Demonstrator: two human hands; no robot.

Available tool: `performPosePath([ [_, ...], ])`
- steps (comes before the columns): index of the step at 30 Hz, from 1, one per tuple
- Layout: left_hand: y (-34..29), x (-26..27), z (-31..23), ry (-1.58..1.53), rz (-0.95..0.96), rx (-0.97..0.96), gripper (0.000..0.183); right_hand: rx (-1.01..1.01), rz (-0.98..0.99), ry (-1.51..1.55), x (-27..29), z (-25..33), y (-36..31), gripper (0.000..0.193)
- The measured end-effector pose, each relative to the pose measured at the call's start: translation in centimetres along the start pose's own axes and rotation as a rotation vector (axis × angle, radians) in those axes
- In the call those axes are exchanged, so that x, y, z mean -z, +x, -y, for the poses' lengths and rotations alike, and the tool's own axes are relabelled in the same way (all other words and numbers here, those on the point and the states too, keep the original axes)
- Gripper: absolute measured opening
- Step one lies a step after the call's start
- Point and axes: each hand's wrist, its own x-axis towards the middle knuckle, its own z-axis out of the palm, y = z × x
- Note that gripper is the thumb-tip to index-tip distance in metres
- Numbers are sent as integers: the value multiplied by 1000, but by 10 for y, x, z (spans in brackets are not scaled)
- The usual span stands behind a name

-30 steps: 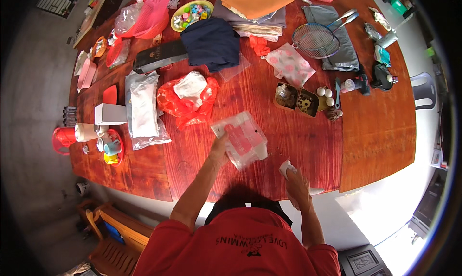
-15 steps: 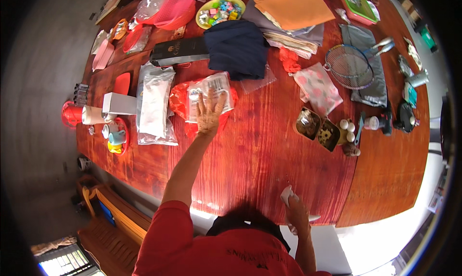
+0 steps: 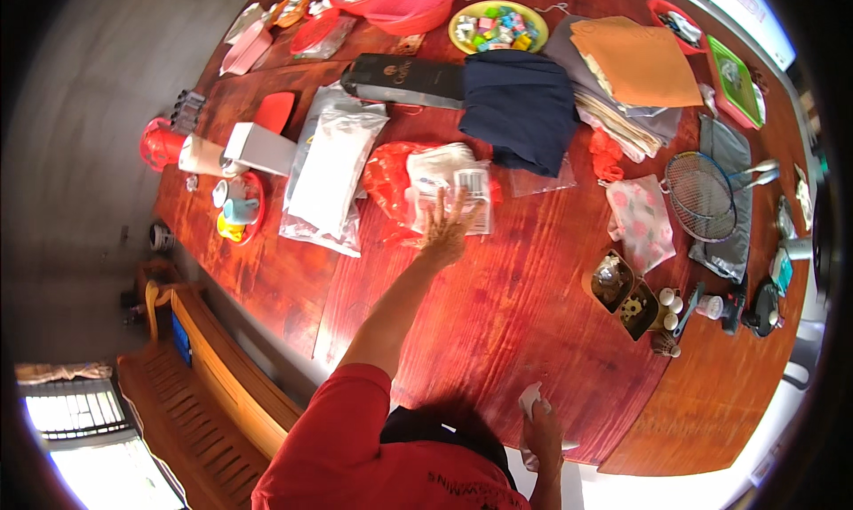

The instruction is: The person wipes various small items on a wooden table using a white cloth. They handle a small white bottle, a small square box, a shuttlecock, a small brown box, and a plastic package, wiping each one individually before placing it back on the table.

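Note:
My left hand (image 3: 447,228) reaches forward with its fingers spread over the near edge of a white printed plastic package (image 3: 462,183). Beneath that package lies a crumpled red plastic bag (image 3: 388,186), which shows mostly on its left side. My right hand (image 3: 542,434) is low at the table's near edge, its fingers closed around a crumpled white cloth or tissue (image 3: 530,398). Part of the white piece sticks out above the fingers, and the rest is largely covered by the hand. A navy folded cloth (image 3: 518,110) lies just beyond the package.
Left of the bag lie clear-wrapped white packages (image 3: 336,168), a white box (image 3: 260,148) and a red tray of cups (image 3: 259,210). A long black box (image 3: 404,80) lies behind. Rackets (image 3: 701,196), a divided brown dish (image 3: 622,292) and folded cloths (image 3: 635,61) occupy the right.
The whole view has turned, so the table's things appear shifted right. My left hand has slid from the package's middle to its near edge. My right hand still grips the white piece.

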Motion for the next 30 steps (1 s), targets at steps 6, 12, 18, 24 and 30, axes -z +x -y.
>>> performPosePath([
  [6, -18, 37, 1, -271, -247, 32, 74, 63, 0, -13, 0, 24, 10, 20],
  [12, -60, 3, 83, -520, -791, 490, 56, 89, -37, 14, -19, 51, 13, 18],
  [18, -107, -84, 251, -1653, -770, 1369, 41, 122, -109, -8, -61, 99, 10, 13],
  [24, -92, -37, 279, -2310, -573, 1465, 51, 90, -156, 47, -114, 160, -2, 12],
  [30, -81, 0, 314, -2375, -104, 1261, 47, 65, -145, 68, -130, 228, -14, 16],
])
